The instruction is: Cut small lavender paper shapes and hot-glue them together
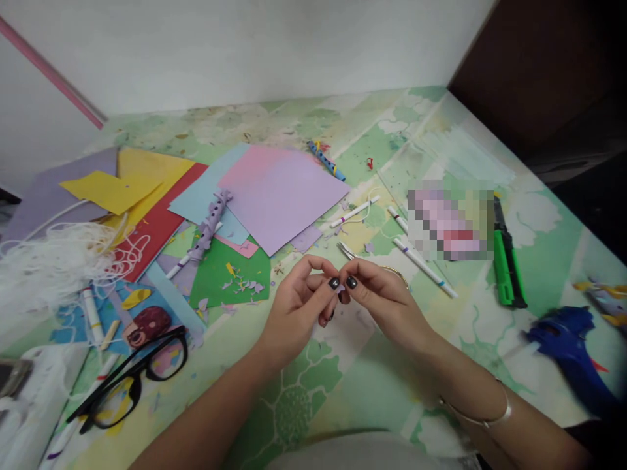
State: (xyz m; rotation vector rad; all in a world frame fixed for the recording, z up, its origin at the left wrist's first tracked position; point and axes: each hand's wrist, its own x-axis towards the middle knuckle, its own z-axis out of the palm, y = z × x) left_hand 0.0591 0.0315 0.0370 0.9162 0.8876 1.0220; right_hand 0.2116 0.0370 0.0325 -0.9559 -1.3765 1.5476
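Note:
My left hand (pixel 298 303) and my right hand (pixel 382 294) meet over the middle of the table (pixel 343 378), fingertips pinched together. Between them sits a tiny lilac scrap (pixel 339 288), mostly hidden by the thumbs with dark nail polish. A thin bangle circles my right wrist (pixel 482 418). Just beyond the fingers lie small metal tweezers (pixel 345 249) and a gold ring-like hoop (pixel 396 273). A lilac paper sheet (pixel 284 196) lies further back, beside a rolled lilac paper stick with holes (pixel 211 222).
Coloured sheets (pixel 147 196) and white string (pixel 53 261) cover the left. Black glasses (pixel 132 378) lie front left. Markers (pixel 424 264), a green utility knife (pixel 507 261) and a blue glue gun (pixel 568 339) lie right. A blue patterned pen (pixel 326 160) rests at the back.

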